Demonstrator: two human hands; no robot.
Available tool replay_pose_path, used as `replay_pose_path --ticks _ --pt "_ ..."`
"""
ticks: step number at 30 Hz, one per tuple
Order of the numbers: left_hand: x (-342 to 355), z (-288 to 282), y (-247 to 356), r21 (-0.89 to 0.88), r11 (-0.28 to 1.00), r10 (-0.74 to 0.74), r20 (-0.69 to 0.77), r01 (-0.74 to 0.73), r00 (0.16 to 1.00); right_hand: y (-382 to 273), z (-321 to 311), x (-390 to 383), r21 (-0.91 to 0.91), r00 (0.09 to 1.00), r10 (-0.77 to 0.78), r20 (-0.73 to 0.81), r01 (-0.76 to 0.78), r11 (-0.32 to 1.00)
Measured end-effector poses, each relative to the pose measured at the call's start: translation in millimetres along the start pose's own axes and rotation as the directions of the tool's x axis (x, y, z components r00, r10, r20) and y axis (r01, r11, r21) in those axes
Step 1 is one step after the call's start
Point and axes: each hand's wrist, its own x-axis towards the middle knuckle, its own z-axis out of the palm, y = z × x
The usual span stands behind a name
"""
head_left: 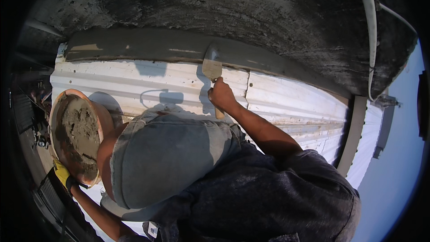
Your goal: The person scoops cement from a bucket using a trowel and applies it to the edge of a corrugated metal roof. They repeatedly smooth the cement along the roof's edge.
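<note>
1. While the right hand (221, 95) is closed in a fist round a wooden handle, the trowel (212, 68) it holds points up toward 12 o'clock, its blade just beyond the knuckles.
2. That blade lies flat against a grey mortar band (148, 48), which runs along the top edge of a white ribbed roof (286, 103).
3. At 12 o'clock of the band rises a dark rough wall (251, 13).
4. Far over at 9 o'clock of the right hand, an orange pan (76, 135) full of wet mortar is tipped up on its side.
5. A yellow-gloved hand (62, 175) grips the pan's lower rim at about 7 o'clock; it is closed on the rim and looks to be the left hand.
6. Between pan and trowel lies a bent knee (165, 157) in grey cloth.
7. A white pipe (370, 36) runs down the wall at 2 o'clock.
</note>
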Motion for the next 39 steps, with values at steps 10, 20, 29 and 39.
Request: replay_pose_path --ticks 10,20,29,39 --pt "-20.2 -5.2 34.1 -0.013 0.993 -0.116 0.019 0.116 0.993 -94.2 46.8 20.8 0.107 0.966 -0.235 0.106 0.224 0.969" --pt "-37.7 -30.6 67.9 -0.018 0.987 -0.159 0.058 0.16 0.986 -198.9 79.7 23.0 0.198 0.904 -0.401 0.148 0.371 0.907" --pt "-33.9 -31.9 56.5 0.046 0.998 -0.033 -0.09 0.038 0.995 -245.8 56.7 46.9 -0.082 0.85 -0.523 0.065 0.527 0.846" --pt "-17.1 -20.3 32.1 -0.087 0.996 -0.041 -0.045 0.037 0.998 -62.1 6.8 35.7 -0.215 0.98 -0.181 0.078 0.193 0.957"
